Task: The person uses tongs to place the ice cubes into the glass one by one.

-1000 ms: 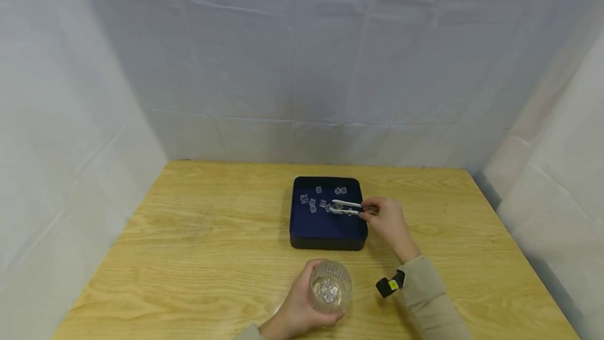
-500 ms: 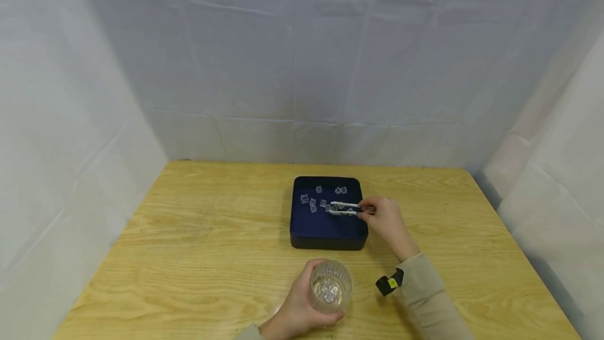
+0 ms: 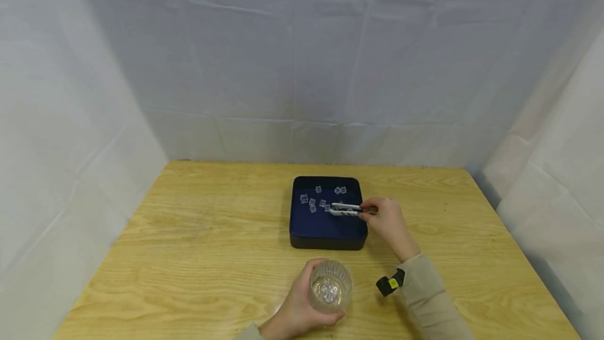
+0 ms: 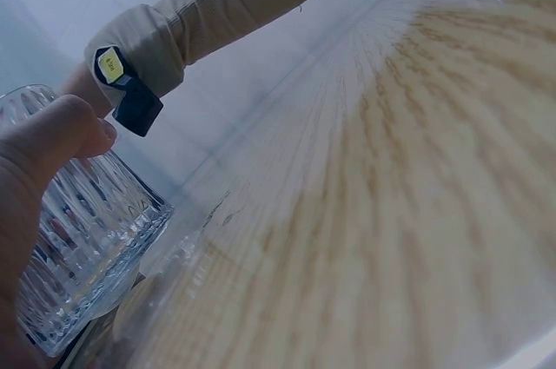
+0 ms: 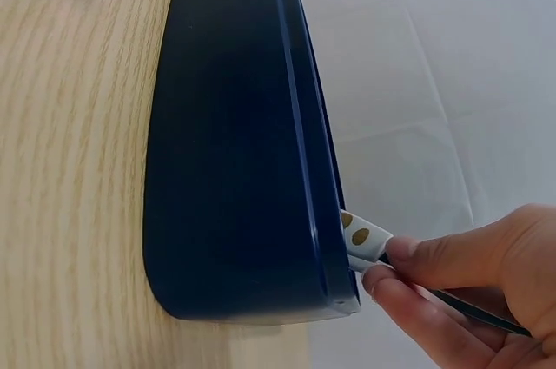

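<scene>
My right hand pinches a pair of white tongs over the right part of a dark blue box. The tong tips reach down among several clear ice-like cubes lying in the box; whether a cube sits between the tips is hard to tell. In the right wrist view the box wall hides the tips, and gold spots show on the tongs. My left hand grips a ribbed clear glass on the table, with several clear cubes at its bottom.
The wooden table stretches to both sides of the box. Pale cloth walls stand behind it and at left and right. A dark strap device is on my right wrist.
The tong arms have drawn closer together over the box, with a small shift of their tips. My left hand and the glass stay in place.
</scene>
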Available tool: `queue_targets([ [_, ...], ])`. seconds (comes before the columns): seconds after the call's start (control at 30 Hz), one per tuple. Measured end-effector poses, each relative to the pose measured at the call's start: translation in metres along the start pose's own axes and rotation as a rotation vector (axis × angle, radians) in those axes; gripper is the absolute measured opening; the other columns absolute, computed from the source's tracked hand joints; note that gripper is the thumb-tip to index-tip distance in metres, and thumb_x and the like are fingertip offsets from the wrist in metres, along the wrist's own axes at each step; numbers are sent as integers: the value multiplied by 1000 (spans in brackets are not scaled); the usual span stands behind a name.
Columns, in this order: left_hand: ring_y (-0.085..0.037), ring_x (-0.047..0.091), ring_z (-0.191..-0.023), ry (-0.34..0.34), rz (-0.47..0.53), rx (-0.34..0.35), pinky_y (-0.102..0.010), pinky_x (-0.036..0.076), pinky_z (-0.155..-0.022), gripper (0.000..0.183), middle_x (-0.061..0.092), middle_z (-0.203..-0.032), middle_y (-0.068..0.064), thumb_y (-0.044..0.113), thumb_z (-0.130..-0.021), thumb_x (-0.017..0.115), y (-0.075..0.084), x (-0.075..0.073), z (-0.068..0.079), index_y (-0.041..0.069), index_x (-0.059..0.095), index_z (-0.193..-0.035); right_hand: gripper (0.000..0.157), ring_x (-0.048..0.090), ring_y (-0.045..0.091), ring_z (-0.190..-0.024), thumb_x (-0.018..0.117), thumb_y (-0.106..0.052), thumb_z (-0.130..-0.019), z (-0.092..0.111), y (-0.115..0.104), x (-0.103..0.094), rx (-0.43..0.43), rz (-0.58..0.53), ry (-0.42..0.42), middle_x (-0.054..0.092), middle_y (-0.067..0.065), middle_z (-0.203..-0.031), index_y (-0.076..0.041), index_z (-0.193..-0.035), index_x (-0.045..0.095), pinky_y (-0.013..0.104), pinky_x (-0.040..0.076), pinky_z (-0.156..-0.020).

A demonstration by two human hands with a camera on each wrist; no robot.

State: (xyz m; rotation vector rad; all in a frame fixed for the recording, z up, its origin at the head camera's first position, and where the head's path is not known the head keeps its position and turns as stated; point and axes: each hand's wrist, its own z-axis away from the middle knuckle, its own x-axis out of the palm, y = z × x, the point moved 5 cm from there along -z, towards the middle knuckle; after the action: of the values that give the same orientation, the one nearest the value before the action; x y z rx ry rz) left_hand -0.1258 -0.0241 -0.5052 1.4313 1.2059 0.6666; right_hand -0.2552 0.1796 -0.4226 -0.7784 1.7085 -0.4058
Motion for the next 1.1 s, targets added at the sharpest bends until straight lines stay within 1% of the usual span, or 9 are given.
queue_targets([
  [0.13, -21, 58, -114, 0, -1, 2, -38, 48, -100, 90, 59, -126, 1, 16, -60, 94, -1, 0, 0, 20, 44, -135, 15, 72, 28, -77, 78, 3, -80, 1, 2, 1, 40, -11, -14, 73, 17, -87, 5, -94, 74, 37, 60, -66],
  [0.33, -22, 58, -114, -1, -2, 0, -38, 48, -99, 90, 59, -127, 0, 17, -60, 94, -1, 0, 0, 21, 44, -135, 14, 72, 27, -74, 76, 5, -81, 3, 2, 0, 59, -53, -17, 73, 18, -87, 7, -95, 73, 35, 60, -63],
  [0.53, -21, 58, -114, 2, -2, -4, -37, 48, -100, 91, 59, -126, 1, 17, -60, 95, -1, 0, 0, 22, 44, -135, 15, 72, 24, -72, 76, 3, -82, 6, 6, 0, 94, -104, -10, 73, 17, -86, 5, -97, 73, 32, 59, -62],
  [0.7, -21, 58, -114, 2, 11, -7, -37, 48, -100, 90, 59, -126, 2, 16, -60, 95, -2, -1, -1, 22, 44, -135, 14, 70, 22, -69, 77, 2, -81, 7, 8, -2, 89, -117, 22, 73, 14, -82, 4, -94, 75, 30, 57, -58],
  [0.8, -21, 58, -114, 2, 10, -5, -37, 48, -100, 90, 59, -126, 1, 16, -60, 95, -2, -1, -1, 22, 44, -135, 13, 70, 23, -68, 76, 4, -80, 7, 8, -3, 101, -156, 35, 72, 16, -81, 6, -93, 74, 28, 57, -57],
  [0.93, -22, 58, -114, 0, 13, -5, -38, 47, -100, 90, 59, -127, 1, 16, -60, 95, -2, -1, -1, 22, 44, -135, 14, 71, 24, -70, 76, 6, -81, 7, 9, -3, 127, -192, 33, 72, 18, -83, 7, -94, 74, 25, 58, -58],
  [1.1, -22, 58, -114, -4, 5, 1, -37, 48, -99, 90, 58, -127, -1, 17, -61, 94, -2, -1, -1, 21, 44, -136, 14, 71, 23, -70, 76, 5, -81, 7, 9, -3, 141, -190, 22, 73, 18, -84, 6, -95, 74, 25, 58, -58],
])
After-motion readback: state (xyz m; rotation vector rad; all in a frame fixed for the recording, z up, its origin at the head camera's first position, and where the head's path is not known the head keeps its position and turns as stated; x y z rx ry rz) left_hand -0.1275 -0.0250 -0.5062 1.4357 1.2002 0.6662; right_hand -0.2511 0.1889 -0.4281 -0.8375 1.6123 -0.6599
